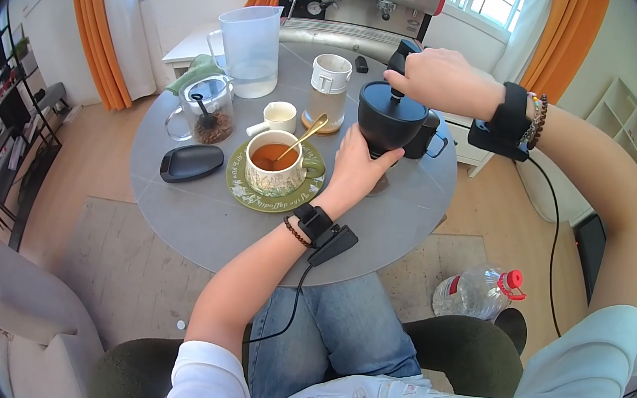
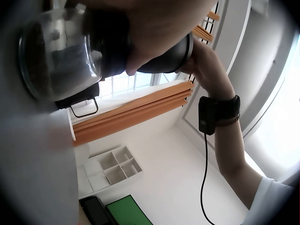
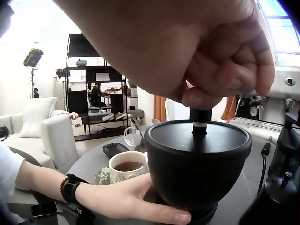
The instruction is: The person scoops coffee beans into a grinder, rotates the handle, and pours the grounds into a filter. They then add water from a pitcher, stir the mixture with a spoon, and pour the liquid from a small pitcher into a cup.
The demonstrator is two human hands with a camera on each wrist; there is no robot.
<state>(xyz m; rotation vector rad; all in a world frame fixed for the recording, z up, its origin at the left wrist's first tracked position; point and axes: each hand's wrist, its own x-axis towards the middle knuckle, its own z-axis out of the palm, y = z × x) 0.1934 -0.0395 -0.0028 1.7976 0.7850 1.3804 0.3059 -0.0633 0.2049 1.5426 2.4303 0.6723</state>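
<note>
From the left on our grey bench (image 1: pixel 173 217) we have a black oval dish (image 1: pixel 191 164), then a lidded glass pot (image 1: pixel 213 116) with dark bits inside. Just behind it stands a clear pitcher (image 1: pixel 249 51). Next comes our patterned cup (image 1: pixel 273 177) of reddish-brown liquid, a gold spoon (image 1: pixel 306 134) leaning in it, on a green saucer (image 1: pixel 240 187). Behind that is a white-topped canister (image 1: pixel 327 93). Our left hand (image 1: pixel 358 170) curls round the narrow neck of the black grinder (image 1: pixel 390 120), which stands upright near the right side on its glass base (image 2: pixel 70 56). Above its flat lid, our right hand (image 1: pixel 448 80) grips the grinder's top knob (image 3: pixel 200 115), fingers curled.
</note>
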